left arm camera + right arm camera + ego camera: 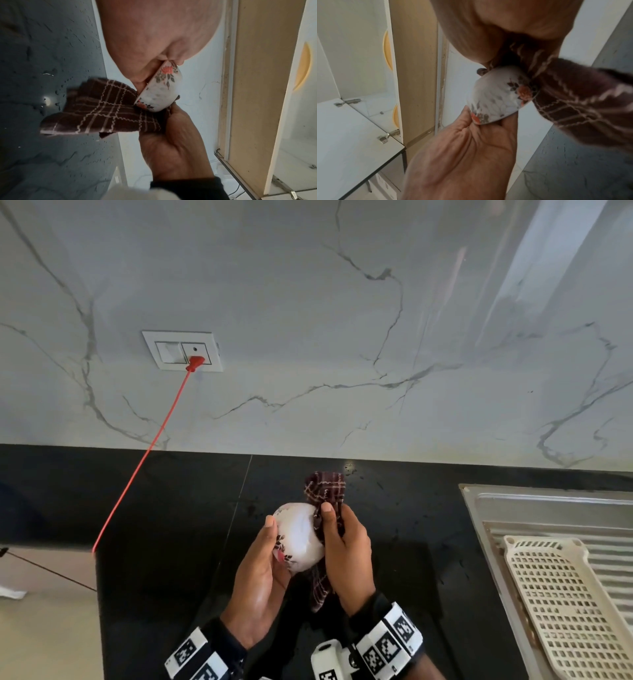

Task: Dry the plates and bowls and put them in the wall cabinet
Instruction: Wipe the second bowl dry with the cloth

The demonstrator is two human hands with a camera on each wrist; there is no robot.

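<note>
Small white ceramic bowl with red-flower print (pixel 298 537) held in the air above the black stone surface (pixel 171 508), about midway along its length, between both hands. Left hand (pixel 262 573): grip curled round the bowl's left side, thumb tip on the outer wall, rim toward the palm. Right hand (pixel 346 556): grip clamped on the brown checked cloth (pixel 325 491), pressing it to the bowl's right side; cloth ends stick out above and below the fingers. Cream perforated plastic tray (pixel 561 604) lies on the steel drainboard (pixel 534 501) at the right edge.
</note>
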